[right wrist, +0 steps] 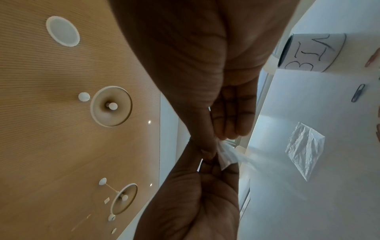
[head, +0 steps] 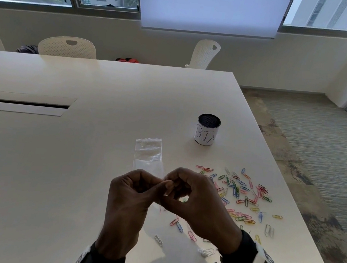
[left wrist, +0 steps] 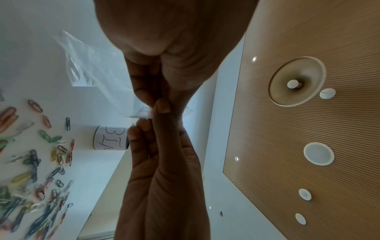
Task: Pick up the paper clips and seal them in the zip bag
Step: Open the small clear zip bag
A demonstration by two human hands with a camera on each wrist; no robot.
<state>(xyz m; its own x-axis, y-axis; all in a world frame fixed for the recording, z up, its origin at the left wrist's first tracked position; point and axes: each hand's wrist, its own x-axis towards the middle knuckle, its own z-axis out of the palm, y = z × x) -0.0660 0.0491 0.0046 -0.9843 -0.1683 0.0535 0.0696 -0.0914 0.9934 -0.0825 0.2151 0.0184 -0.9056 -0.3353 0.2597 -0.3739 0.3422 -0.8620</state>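
Note:
A clear zip bag (head: 158, 207) with a red line near its mouth is held up above the white table (head: 78, 163); its top edge (left wrist: 141, 112) (right wrist: 225, 156) is pinched from both sides. My left hand (head: 154, 185) (left wrist: 152, 101) and my right hand (head: 171, 186) (right wrist: 211, 147) meet fingertip to fingertip on that edge. Most of the bag is hidden behind my hands. Several coloured paper clips (head: 239, 193) (left wrist: 30, 186) lie scattered on the table to the right of my hands, with a few (head: 177, 223) beneath my right wrist.
A second clear bag (head: 148, 152) (right wrist: 306, 152) lies flat just beyond my hands. A small cup labelled BIN (head: 207, 130) (left wrist: 111, 138) (right wrist: 308, 52) stands farther back right. The table's right edge (head: 289, 209) runs close past the clips. White chairs (head: 67, 47) line the far side.

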